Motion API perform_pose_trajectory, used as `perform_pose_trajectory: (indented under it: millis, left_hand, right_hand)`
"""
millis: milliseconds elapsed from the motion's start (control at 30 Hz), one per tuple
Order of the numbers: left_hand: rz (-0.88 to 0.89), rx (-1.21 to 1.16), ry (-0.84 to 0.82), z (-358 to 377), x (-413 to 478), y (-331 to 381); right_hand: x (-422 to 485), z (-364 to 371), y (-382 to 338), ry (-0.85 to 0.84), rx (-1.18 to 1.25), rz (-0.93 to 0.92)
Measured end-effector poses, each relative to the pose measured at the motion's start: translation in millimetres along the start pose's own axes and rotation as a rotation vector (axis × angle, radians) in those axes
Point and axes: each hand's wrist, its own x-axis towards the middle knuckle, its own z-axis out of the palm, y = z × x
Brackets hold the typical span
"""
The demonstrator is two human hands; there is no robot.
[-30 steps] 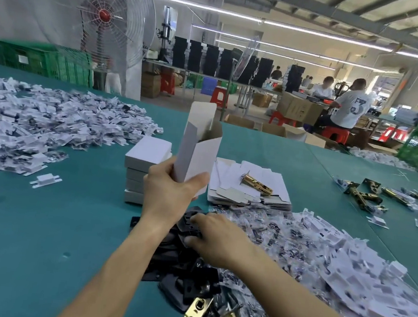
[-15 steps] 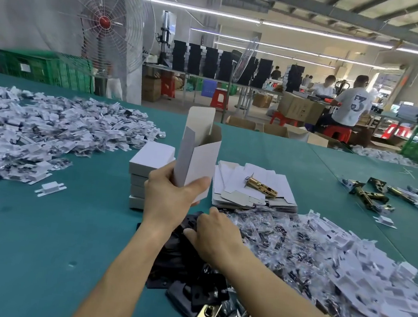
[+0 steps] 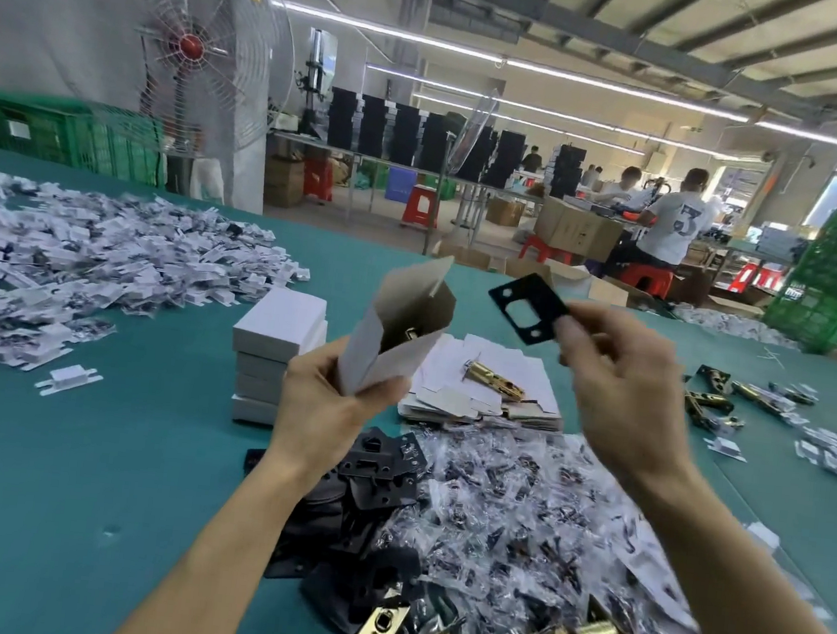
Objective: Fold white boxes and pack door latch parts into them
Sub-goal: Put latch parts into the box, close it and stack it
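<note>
Left grip [image 3: 329, 410] is wrapped round the lower end of the white box [image 3: 376, 359] and holds it above the bench [image 3: 78, 487]. Box mouth is open and tipped to the right, top flap standing up. A glint inside looks like a brass latch [image 3: 410, 335], so that part seems to be in.

Right grip [image 3: 620, 389] pinches a black plate [image 3: 526, 307] by one short edge, thumb against fingertips. The plate is in the air just right of the box mouth, not touching it, flat face toward the camera.

Step in hand, as I read it: the plate goes into the box beside the latch.
- Turn the plate so a narrow end leads and its long side runs with the box
- Slide it down a flat wall rather than dropping it onto the brass
- Keep the left grip low and light; squeezed card would narrow the mouth
- Keep the plate clear of the raised flap and the inner tuck flap, where a corner could snag
- Release once most of the plate is inside

Nearby: loose black plates [image 3: 374, 472] under the left wrist, bagged screws [image 3: 515, 507] to the right, closed boxes [image 3: 275, 353] stacked behind, and flat blanks [image 3: 529, 375] beyond
</note>
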Motion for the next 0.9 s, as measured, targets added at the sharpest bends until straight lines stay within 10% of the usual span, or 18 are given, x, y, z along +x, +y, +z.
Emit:
perform_pose_trajectory:
  millis: [433,900]
  left_hand:
    - [-0.012,-0.013,-0.186,12,-13,1]
    - [-0.083,0.04,-0.151,16,-13,-3]
  right_hand:
    - [6,8,-53,-0.302,-0.532,-0.493]
    - [17,26,-51,-0.446,-0.666,-0.28]
